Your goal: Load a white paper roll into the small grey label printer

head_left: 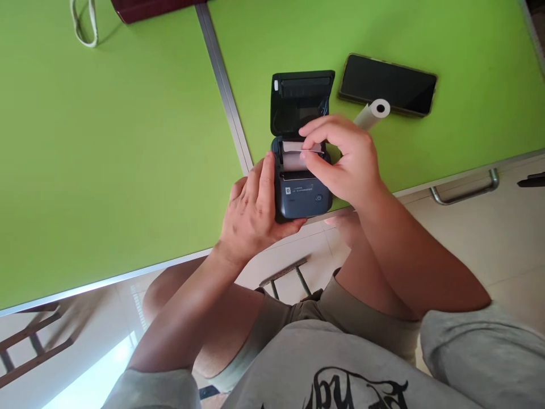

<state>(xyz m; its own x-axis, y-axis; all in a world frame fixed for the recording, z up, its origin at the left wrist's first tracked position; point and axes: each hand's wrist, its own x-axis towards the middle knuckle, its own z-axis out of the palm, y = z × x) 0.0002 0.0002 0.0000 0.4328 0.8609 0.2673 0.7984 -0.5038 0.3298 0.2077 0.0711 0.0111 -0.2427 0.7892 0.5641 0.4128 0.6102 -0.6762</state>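
Observation:
A small dark blue printer (301, 200) lies near the table's front edge, its black lid (298, 105) swung up and back. Inside its compartment sits a white paper roll (293, 161), with a loose end of paper lying across the top. My left hand (255, 213) is wrapped round the printer's left side and lower corner, thumb along the front edge. Over the compartment, my right hand (344, 156) pinches the paper's end between thumb and fingers. A second white paper roll (372, 113) rests just beyond my right hand, beside a black phone (388, 85).
The green table (119, 147) has a metal seam (223, 85) running left of the printer. A dark red object (149, 7) and a white cord loop (87, 25) are at the far left. A metal handle (466, 196) is below the table's right front edge.

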